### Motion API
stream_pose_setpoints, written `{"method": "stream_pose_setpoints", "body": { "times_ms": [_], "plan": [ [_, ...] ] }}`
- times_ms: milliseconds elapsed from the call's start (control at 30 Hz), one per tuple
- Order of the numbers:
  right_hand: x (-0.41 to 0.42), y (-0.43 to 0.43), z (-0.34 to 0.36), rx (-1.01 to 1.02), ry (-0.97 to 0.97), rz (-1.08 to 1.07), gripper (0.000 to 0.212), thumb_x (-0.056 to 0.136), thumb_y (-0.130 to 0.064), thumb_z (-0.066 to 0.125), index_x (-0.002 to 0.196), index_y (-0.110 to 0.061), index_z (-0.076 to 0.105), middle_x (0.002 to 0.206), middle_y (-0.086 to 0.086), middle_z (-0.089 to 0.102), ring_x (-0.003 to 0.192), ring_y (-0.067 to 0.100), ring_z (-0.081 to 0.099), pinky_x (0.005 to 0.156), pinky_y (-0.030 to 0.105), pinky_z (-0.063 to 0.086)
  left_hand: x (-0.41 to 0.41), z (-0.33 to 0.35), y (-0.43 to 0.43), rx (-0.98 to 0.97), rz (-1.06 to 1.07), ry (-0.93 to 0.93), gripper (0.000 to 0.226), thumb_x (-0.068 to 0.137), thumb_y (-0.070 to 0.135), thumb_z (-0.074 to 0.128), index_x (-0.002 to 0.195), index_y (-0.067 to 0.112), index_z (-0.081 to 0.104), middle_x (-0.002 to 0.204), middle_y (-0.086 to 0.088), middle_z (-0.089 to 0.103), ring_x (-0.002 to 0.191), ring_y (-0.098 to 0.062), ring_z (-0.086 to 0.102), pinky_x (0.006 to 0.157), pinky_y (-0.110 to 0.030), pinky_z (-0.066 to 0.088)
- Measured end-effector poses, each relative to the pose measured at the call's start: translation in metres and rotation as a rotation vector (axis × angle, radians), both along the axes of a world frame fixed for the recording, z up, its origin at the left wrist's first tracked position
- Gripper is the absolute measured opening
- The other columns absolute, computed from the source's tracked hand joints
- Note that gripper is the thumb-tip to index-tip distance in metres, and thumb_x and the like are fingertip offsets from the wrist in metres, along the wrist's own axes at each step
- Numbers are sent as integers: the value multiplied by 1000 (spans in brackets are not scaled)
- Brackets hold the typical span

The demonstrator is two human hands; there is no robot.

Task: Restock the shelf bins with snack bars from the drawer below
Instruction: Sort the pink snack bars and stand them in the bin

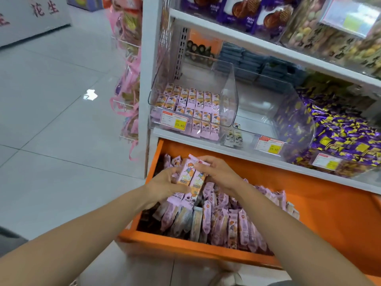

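Over the open drawer (321, 205), left hand (165, 182) and right hand (218, 172) grip a snack bar bundle (191, 178) between them; next, probably a lift to the half-filled bin (185, 112) above.

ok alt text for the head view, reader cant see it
The left hand and right hand hold a bunch of pink-wrapped snack bars over an open orange drawer full of more. On the shelf above, one clear bin holds rows of the same bars; the bin beside it holds only a few.

You will find red characters "花生" on the white board (31, 21) at upper left, and "15.80" on the price tag (174, 122) fronting the centre clear bin (227, 93); other labels are unreadable.
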State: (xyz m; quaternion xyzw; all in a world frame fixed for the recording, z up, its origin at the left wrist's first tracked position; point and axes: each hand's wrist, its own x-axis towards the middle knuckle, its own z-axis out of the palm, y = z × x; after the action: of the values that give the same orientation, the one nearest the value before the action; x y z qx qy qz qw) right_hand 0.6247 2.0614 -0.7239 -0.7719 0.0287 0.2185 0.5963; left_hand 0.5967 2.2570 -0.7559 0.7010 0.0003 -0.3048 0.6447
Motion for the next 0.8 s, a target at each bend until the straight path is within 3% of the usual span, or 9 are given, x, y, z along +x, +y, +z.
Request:
{"method": "stream_pose_setpoints", "body": {
  "times_ms": [133, 200, 300, 367, 567, 700, 800],
  "plan": [
    [25, 11, 35, 7, -76, -2, 21, 85, -27, 72, 104, -19, 69, 101, 2, 74, 94, 19, 67, 85, 37, 51, 12, 34, 18, -1, -23, -167, 65, 79, 55, 73, 133, 26, 48, 121, 3, 62, 112, -9, 58, 105, -29, 41],
    [45, 14, 59, 8, -133, -4, 19, 86, -26, 70, 104, -17, 68, 97, 2, 75, 93, 20, 68, 88, 39, 51, 22, 49, 29, -20, 63, -391, 46, 91, 48, 59, 130, 24, 55, 117, 10, 65, 109, 0, 59, 99, -21, 40],
    [80, 18, 97, 23, -195, -39, 16, 91, -22, 65, 104, -13, 67, 92, 5, 76, 89, 19, 69, 80, 32, 56, 47, 58, 51, 284, 156, -939, 41, 100, 43, 43, 132, 19, 56, 131, 4, 57, 122, -6, 49, 101, -16, 33],
    [104, 20, 118, 47, -241, -64, 9, 94, -17, 61, 100, -13, 65, 80, 0, 75, 75, 12, 68, 70, 25, 58, 68, 54, 62, 479, 91, -1159, 49, 95, 34, 38, 139, 16, 51, 144, -2, 48, 134, -14, 40, 110, -22, 25],
    [171, 25, 134, -65, -270, -109, 15, 95, -20, 62, 106, -10, 66, 74, 0, 71, 62, 6, 65, 55, 19, 52, 94, 33, 69, 761, 1, -1306, 66, 87, 23, 39, 151, 12, 33, 159, -6, 28, 149, -22, 17, 121, -33, 0],
    [201, 30, 112, -211, -253, -98, 5, 94, -19, 64, 92, -15, 64, 77, 4, 64, 61, 12, 59, 50, 18, 50, 99, 25, 66, 759, 45, -1346, 77, 78, 8, 53, 151, 14, 32, 156, -6, 33, 148, -24, 20, 120, -48, 15],
    [214, 34, 93, -262, -168, -63, 10, 93, -18, 65, 100, -11, 66, 80, 4, 66, 63, 12, 60, 57, 20, 55, 101, 19, 64, 727, 51, -1360, 84, 74, 0, 56, 152, 12, 29, 158, -6, 29, 149, -25, 16, 117, -55, 22]
  ]
}}
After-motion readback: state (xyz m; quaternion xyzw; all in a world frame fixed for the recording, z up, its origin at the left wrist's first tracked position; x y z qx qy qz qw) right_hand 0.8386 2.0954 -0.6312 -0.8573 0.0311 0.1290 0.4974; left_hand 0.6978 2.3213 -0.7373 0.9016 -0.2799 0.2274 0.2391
